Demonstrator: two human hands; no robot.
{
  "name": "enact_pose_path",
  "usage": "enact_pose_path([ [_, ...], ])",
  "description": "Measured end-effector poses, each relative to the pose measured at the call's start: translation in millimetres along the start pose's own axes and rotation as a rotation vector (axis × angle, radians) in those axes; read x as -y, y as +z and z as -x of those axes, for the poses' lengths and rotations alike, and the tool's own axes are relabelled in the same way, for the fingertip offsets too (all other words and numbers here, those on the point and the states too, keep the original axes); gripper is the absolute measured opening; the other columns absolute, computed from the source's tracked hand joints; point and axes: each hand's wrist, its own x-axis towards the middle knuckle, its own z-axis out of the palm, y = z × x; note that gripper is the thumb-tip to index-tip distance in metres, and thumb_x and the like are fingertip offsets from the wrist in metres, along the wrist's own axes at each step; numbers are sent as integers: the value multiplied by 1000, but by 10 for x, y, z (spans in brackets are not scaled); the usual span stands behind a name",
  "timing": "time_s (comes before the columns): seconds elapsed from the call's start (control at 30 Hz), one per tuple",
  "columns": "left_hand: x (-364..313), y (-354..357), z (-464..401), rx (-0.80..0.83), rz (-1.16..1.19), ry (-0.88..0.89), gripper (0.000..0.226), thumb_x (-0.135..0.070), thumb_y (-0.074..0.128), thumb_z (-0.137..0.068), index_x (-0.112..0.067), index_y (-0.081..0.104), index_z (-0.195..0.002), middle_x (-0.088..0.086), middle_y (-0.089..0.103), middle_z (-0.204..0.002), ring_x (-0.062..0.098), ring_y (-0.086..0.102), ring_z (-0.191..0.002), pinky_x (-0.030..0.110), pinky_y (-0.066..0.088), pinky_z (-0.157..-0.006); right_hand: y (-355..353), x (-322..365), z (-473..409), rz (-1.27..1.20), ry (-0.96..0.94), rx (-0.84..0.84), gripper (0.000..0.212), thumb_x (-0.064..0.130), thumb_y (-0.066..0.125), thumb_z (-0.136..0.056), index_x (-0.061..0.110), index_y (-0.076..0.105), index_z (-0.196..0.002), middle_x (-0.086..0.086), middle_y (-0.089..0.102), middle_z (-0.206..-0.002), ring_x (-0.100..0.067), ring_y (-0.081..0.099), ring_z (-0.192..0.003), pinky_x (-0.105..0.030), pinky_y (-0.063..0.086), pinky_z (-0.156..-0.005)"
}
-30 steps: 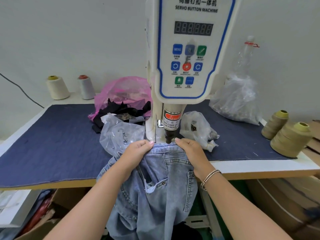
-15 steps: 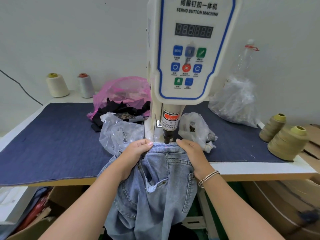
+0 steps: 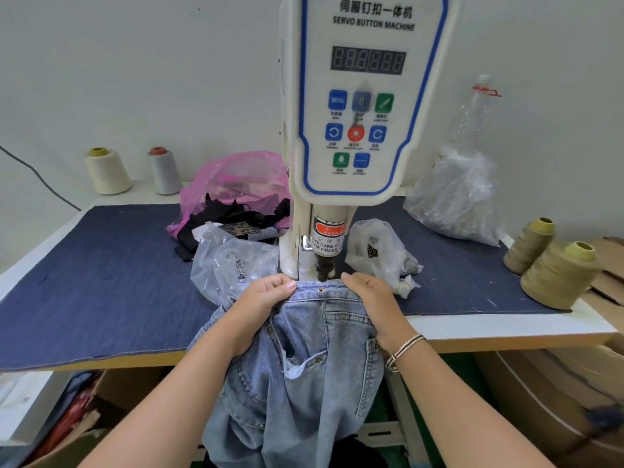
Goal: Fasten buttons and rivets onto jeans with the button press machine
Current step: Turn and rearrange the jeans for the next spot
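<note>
Both the left hand (image 3: pixel 266 298) and right hand (image 3: pixel 369 295) are grasping the jeans (image 3: pixel 304 383) waistband under the press head (image 3: pixel 326 268); next, I think, shift it for another rivet.

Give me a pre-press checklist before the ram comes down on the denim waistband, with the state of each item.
1. Light-blue denim jeans waistband lies under the black punch tip of the white servo button machine: ok.
2. Left hand grips the waistband, left of the punch: ok.
3. Right hand holds it on the right: ok.
4. Fingertips clear of the punch: not ok, both sit close beside it.
5. Small metal rivet on the waistband centred under the punch: cannot tell.
6. Lower die loaded: cannot tell, hidden by fabric.
</note>
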Motion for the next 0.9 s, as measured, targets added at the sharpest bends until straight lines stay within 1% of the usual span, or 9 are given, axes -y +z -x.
enact_pose_path([
  [0.13, -4, 21, 40, -9, -19, 48, 28, -18, 51, -98, -16, 56, -70, -4, 59, -64, 8, 54, -59, 17, 42, -59, -7, 10, 64, -33, -14, 34, 34, 22, 58, -92, 22, 61, -58, -2, 58, -65, -15, 56, -66, -27, 47, -64],
  [0.23, 5, 41, 134, -16, -137, 136, 27, -16, 53, -97, -14, 55, -71, -7, 52, -62, 6, 46, -58, 16, 38, -60, -63, 84, 133, 12, 1, 112, 32, 19, 57, -93, 21, 72, -65, 0, 68, -71, -14, 64, -70, -23, 51, -65],
  [0.4, -86, 53, 338, 55, -251, 261, 21, -16, 52, -98, -13, 56, -78, -10, 47, -61, 4, 39, -56, 14, 33, -55, -95, 483, 347, 456, -130, 427, 26, 36, 58, -90, 30, 59, -65, 10, 51, -67, -7, 47, -67, -17, 39, -67],
  [0.47, -171, 125, 385, 53, -271, 310, 20, -18, 51, -98, -15, 57, -80, -3, 47, -64, 10, 39, -59, 22, 33, -56, -3, 636, 429, 657, -218, 497, 27, 42, 64, -84, 27, 53, -64, 14, 44, -62, -3, 40, -60, -14, 34, -60],
  [0.53, -248, 214, 433, 72, -287, 354, 18, -26, 52, -95, -15, 56, -82, 5, 46, -66, 17, 38, -61, 30, 32, -59, 53, 768, 510, 770, -300, 508, 36, 32, 66, -88, 23, 43, -61, 15, 37, -54, 0, 33, -52, -12, 31, -54],
  [0.67, -447, 140, 569, 230, -283, 351, 28, -50, 50, -88, -24, 61, -92, 8, 58, -83, 23, 52, -76, 33, 41, -74, -9, 1053, 765, 448, -230, 503, 37, 17, 63, -84, 16, 37, -57, 11, 29, -51, -4, 27, -48, -17, 23, -50],
  [0.77, -596, -125, 612, 359, -606, 250, 34, -60, 41, -88, -38, 59, -106, -11, 65, -102, 10, 60, -97, 25, 44, -87, -30, 1333, 981, 133, -254, 472, 30, 21, 64, -63, 21, 38, -48, -6, 21, -47, -19, 17, -46, -31, 14, -50],
  [0.83, -692, -318, 640, 379, -786, 185, 31, -62, 38, -87, -43, 58, -102, -27, 64, -102, -6, 57, -99, 16, 41, -88, -60, 1564, 1053, -65, -315, 501, 34, 17, 65, -59, 20, 33, -47, -5, 24, -47, -18, 20, -47, -27, 22, -48],
  [0.9, -769, -507, 684, 387, -942, 155, 47, -71, 33, -83, -36, 62, -95, -16, 67, -99, 4, 60, -97, 29, 44, -91, -140, 1805, 1087, -162, -377, 459, 51, 21, 79, -55, 20, 28, -50, -5, 20, -52, -17, 25, -52, -23, 35, -52],
])
